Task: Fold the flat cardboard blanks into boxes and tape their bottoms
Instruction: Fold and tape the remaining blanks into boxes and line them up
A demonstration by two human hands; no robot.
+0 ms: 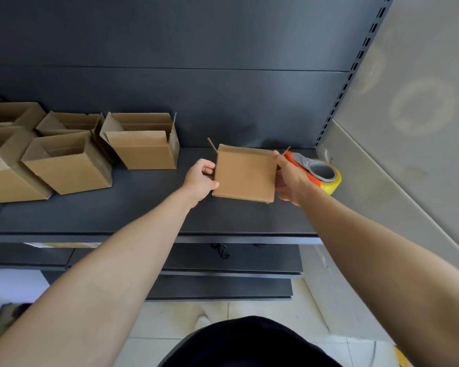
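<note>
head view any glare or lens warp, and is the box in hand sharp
In the head view, pale ring-shaped flares sit on the grey side panel; wide-angle warp stretches the forearms toward the lower corners; the small brown cardboard box gripped by the left hand and right hand is sharp.

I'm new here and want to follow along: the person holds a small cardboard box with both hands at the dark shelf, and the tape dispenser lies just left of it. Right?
Not quite: the tape dispenser lies just right of the box, behind the right hand, as the head view shows. The rest holds: the left hand grips it too, at the dark shelf.
</note>
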